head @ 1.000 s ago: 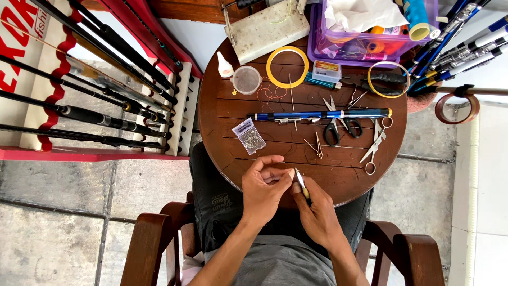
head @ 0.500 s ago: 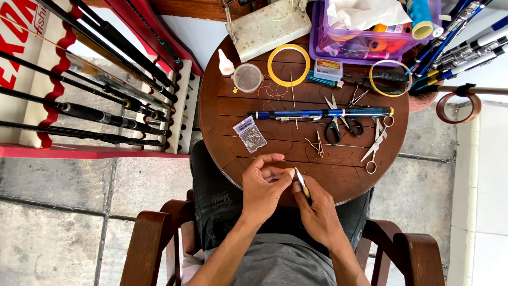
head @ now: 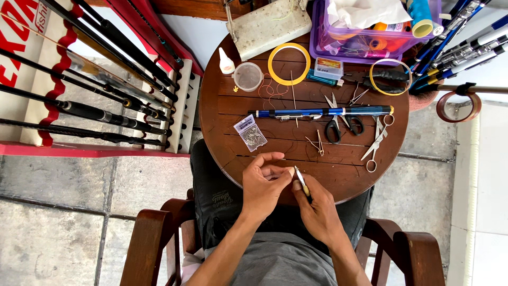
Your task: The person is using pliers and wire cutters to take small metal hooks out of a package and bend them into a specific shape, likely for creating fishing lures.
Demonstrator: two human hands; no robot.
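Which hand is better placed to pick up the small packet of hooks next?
Probably the left hand. It sits directly below the clear packet of hooks and pinches only something tiny. The right hand lies farther right and is occupied holding a small knife-like tool.

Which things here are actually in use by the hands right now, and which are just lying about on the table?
In use:
- small blade tool, held in the right hand
- left hand, fingers pinched at the tool's tip; what they pinch is too small to tell

Lying about:
- blue rod
- black scissors
- hook packet
- yellow tape ring
- glue bottle
- purple box
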